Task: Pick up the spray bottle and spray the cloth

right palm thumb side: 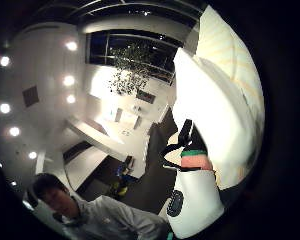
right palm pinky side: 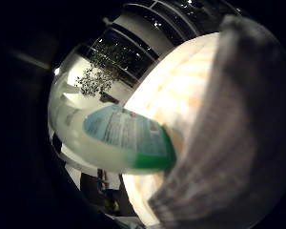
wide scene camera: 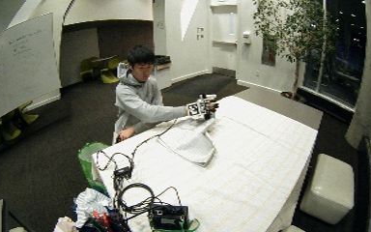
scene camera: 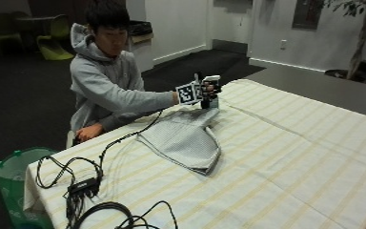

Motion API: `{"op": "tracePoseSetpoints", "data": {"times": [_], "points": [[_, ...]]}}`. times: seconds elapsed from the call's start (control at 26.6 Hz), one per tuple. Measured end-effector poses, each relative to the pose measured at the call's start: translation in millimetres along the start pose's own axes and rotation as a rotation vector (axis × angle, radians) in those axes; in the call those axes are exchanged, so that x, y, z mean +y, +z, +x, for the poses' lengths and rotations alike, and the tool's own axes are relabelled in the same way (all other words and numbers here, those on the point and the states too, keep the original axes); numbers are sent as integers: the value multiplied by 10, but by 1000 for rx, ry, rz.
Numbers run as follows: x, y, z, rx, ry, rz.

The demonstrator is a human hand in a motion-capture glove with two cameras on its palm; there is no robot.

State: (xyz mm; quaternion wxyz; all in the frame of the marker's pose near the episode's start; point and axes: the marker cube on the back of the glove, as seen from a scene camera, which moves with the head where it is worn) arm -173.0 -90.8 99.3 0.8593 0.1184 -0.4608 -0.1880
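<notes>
while raised, right hand (scene camera: 207,91) fingers curl round spray bottle (scene camera: 209,98) (seemingly upright), over cloth (scene camera: 183,138)

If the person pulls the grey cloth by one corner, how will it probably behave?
The grey cloth will probably be floppy: it lies in soft folds on the striped tablecloth. It looks thin, so likely light for its size. It may drag the tablecloth slightly. The gloved right hand holds the spray bottle above it.

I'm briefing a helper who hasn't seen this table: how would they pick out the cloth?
Start at the long table with the cream striped tablecloth. Near the seated person's end, below the gloved right hand holding the spray bottle, lies the cloth. It is grey, finely checked and folded, unlike the pale striped covering beneath.
</notes>
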Motion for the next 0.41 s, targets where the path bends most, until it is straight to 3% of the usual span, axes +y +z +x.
{"op": "tracePoseSetpoints", "data": {"times": [0.19, 0.41], "points": [[-23, -248, -43, 43, -11, 233], [267, -496, -101, 98, -34, 216]]}}
